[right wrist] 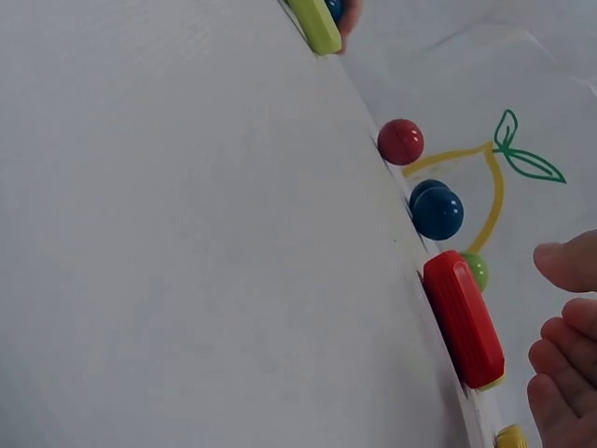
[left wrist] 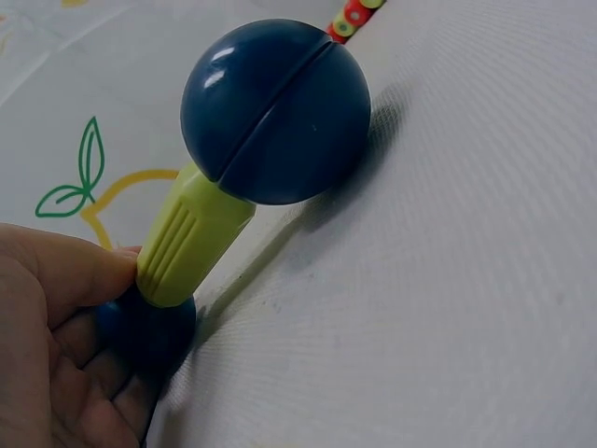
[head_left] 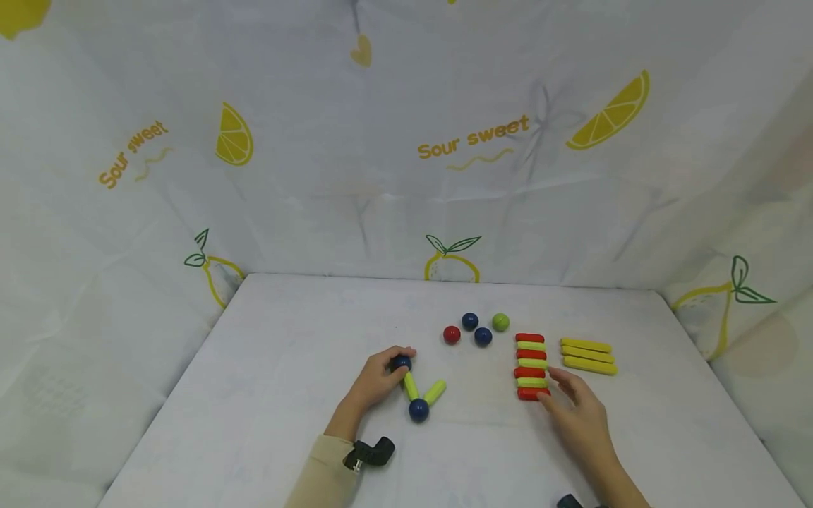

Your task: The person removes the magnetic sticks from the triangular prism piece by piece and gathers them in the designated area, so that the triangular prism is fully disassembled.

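Note:
My left hand [head_left: 376,383] grips a blue ball [head_left: 401,363] at one end of a V-shaped piece. In the left wrist view the thumb presses by the joint of the yellow-green rod [left wrist: 191,238] and that ball. A second blue ball [head_left: 418,410] forms the V's corner, and another yellow-green rod [head_left: 435,392] sticks out from it with a free end. My right hand [head_left: 581,413] hovers at the near right of a row of alternating red and yellow-green rods. Its thumb and fingers stand apart near the closest red rod [head_left: 531,394], holding nothing.
Behind the V lie a red ball [head_left: 452,335], two blue balls [head_left: 470,322] and a green ball [head_left: 500,322]. Three longer yellow rods [head_left: 589,365] lie right of the row. A white cloth with lemon prints [head_left: 356,176] hangs behind the white table [head_left: 254,395].

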`<act>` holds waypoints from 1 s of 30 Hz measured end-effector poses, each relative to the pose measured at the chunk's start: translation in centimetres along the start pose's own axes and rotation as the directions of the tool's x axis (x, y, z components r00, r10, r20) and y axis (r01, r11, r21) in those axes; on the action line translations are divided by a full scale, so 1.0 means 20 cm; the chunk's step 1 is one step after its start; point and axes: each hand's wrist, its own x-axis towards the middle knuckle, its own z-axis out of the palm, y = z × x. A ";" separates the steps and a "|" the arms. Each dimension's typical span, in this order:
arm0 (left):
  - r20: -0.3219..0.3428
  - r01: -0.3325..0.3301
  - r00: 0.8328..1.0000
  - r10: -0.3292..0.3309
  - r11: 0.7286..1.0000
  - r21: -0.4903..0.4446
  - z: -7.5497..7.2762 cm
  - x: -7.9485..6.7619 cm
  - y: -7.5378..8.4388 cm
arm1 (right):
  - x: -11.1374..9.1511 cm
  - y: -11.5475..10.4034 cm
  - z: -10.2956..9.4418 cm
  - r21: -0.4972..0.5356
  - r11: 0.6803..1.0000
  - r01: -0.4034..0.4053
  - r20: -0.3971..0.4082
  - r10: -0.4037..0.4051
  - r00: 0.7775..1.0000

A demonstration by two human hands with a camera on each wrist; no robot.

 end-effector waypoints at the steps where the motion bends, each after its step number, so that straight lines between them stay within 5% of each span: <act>1: -0.001 -0.001 1.000 0.001 1.000 0.001 0.00 0.00 0.00 | 0.00 -0.01 0.00 0.013 1.000 0.009 0.015 -0.009 1.000; 14: -0.008 -0.036 0.999 0.036 0.999 0.001 0.00 0.00 0.00 | 0.02 -0.21 0.20 0.207 0.976 0.069 0.256 -0.122 0.959; 22: 0.000 -0.015 1.000 0.015 1.000 -0.003 0.01 -0.01 -0.01 | 0.06 -0.28 0.37 0.355 0.930 0.091 0.389 -0.236 0.890; 30: -0.010 -0.024 1.000 0.024 1.000 0.005 0.00 0.00 -0.01 | 0.12 -0.32 0.47 0.392 0.899 0.196 0.458 -0.375 0.806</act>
